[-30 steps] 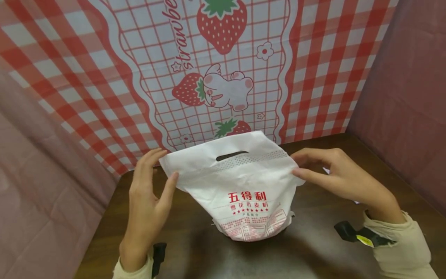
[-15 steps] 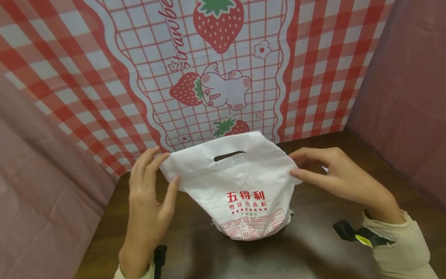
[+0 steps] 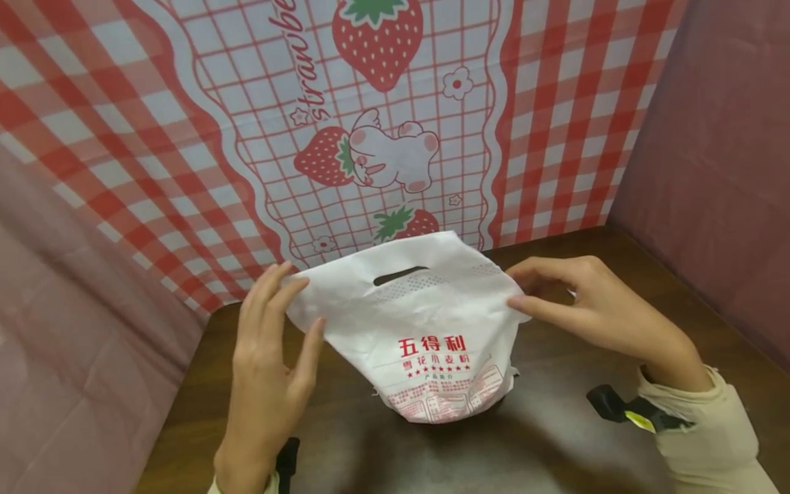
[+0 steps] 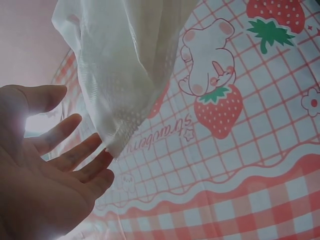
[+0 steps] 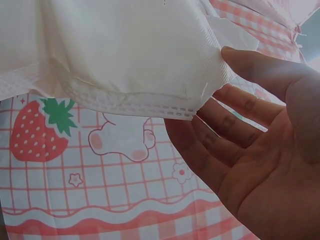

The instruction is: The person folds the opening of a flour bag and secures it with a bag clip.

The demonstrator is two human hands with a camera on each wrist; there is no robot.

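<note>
Covering my right forearm, a pale sleeve [image 3: 710, 425] comes in at the lower right, with a black strap [image 3: 607, 403] at its cuff carrying a yellow label [image 3: 639, 420]. Only a sliver of my left cuff shows at the bottom edge.

My left hand [image 3: 268, 374] is spread, thumb well apart from the fingers, at the left top corner of the bag [image 3: 426, 312]; in the left wrist view the corner's tip meets my fingertips. My right hand [image 3: 592, 312] is loosely spread at the other side, fingers lightly bent, thumb at the bag's edge and fingertips by the corner, with a gap between thumb and fingers. Neither is clenched.

The bag is white and stands between my hands, in the middle of the desk [image 3: 543, 446], wide at the top and narrower at the base. Large red characters cross its front, with a row of red stars and finer red print lower down. A handle slot is cut near its top edge, which slants up towards the right. Dark shadow lies around the base; I cannot tell whether anything is under it.

Beyond the dark brown desk, a cloth [image 3: 555, 116] rises as a backdrop, red-and-white checked, printed with strawberries, flowers and a white animal lying sideways. Pink curtains [image 3: 92, 309] close off both sides.
</note>
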